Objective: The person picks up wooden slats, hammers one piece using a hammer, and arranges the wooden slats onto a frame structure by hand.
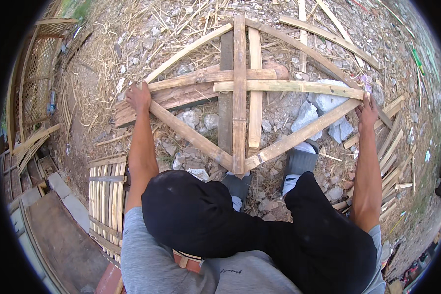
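Observation:
A diamond-shaped frame of bamboo slats lies in front of me, with one upright slat down its middle and crosswise slats meeting there. My left hand grips its left corner, where the slanting slats and a crosswise slat come together. At the opposite corner my right hand holds the end of another crosswise slat, its fingers lying along the joint. The frame's lower point sits close to my feet. Beneath the frame run a thick log and two loose boards; the undersides of both grips are hidden.
White rocks lie under the frame's right side, among rubble and straw. Loose slats are scattered at the far right, and more are piled beside my right arm. A slatted wooden panel stands at left, near a brown board.

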`<state>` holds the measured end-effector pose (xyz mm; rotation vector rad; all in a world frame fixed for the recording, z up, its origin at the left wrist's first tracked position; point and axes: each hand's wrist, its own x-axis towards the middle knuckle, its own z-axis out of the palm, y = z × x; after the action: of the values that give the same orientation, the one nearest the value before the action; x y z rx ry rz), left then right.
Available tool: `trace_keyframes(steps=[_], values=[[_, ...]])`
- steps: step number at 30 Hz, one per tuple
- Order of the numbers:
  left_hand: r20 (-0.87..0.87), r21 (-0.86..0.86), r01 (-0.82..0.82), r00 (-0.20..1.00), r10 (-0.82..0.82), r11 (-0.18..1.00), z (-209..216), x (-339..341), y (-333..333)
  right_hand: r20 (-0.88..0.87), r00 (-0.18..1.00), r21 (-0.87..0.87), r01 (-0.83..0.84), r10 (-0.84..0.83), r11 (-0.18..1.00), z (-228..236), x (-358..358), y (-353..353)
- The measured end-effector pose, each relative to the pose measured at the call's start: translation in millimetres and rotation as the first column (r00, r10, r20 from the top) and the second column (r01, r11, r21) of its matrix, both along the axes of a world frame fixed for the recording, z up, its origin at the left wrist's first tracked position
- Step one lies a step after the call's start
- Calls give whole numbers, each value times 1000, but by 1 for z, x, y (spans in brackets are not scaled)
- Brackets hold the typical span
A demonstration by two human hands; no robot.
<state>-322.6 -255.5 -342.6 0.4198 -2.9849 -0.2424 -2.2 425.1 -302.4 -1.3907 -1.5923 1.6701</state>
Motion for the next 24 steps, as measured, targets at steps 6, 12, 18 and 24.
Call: trace_keyframes(steps=[6,12,18,24], values=[[81,46,-21,997,17,999,2,-2,0,9,1000,-40,10,-10,999,-1,2,5],[148,82,-74,987,61,994,3,-2,-3,13,1000,-21,-3,3,1000,6,0,-2],[157,100,-50,987,34,994,2,-6,-9,29,1000,-44,1,0,999,7,1,-2],[179,120,-44,984,22,992,1,-7,-7,30,1000,-48,-3,4,999,9,2,-3]])
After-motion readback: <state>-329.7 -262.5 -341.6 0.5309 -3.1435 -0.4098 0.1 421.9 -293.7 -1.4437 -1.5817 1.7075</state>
